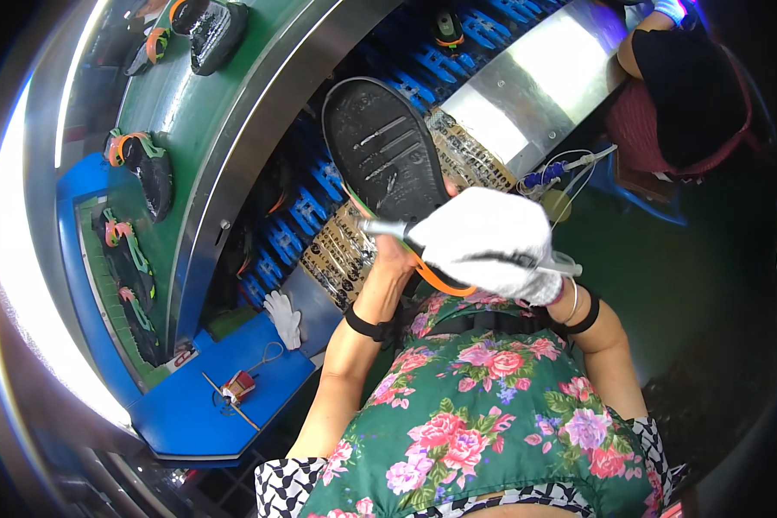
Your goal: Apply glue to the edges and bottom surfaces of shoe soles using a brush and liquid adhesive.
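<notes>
A black sandal (375, 138) with an orange strap is tilted up in front of me, its broad flat black face toward me, with shiny wet streaks on it. My left hand (392, 252) is closed around its lower end, with the fingers partly hidden behind it. In a white glove, my right hand (489, 240) is shut on a brush (383, 227), whose silvery head points left across the sandal's lower end. The brush's translucent handle end sticks out beyond the glove. The bristle tip is too blurred to tell whether it touches the sandal.
A green conveyor belt (259, 52) carries several sandals at left. Behind my hands runs a line of blue racks (306, 211) beside printed cardboard (332, 250). A blue side table (181, 410) bears a white glove (283, 318) and a red container. Another person (691, 104) sits at upper right.
</notes>
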A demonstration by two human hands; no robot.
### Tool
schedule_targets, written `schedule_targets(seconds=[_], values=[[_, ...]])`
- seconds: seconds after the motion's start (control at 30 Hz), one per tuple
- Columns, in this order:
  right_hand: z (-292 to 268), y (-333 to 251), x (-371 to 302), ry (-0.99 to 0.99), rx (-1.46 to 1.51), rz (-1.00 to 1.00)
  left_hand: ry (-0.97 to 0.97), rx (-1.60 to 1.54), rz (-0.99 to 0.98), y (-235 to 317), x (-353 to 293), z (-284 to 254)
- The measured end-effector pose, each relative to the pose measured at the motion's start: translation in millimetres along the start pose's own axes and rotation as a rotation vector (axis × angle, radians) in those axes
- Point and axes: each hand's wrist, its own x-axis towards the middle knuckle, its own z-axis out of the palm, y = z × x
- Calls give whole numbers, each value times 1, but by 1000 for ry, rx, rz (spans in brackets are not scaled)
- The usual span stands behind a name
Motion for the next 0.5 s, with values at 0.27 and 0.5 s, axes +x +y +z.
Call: schedule_targets(seconds=[0.27, 0.5], values=[[6, 3, -3, -65, -456, -309, 91, -100, -98, 4, 1, 24], [3, 6, -6, -92, -411, -203, 75, -92, -46, 12, 4, 29]])
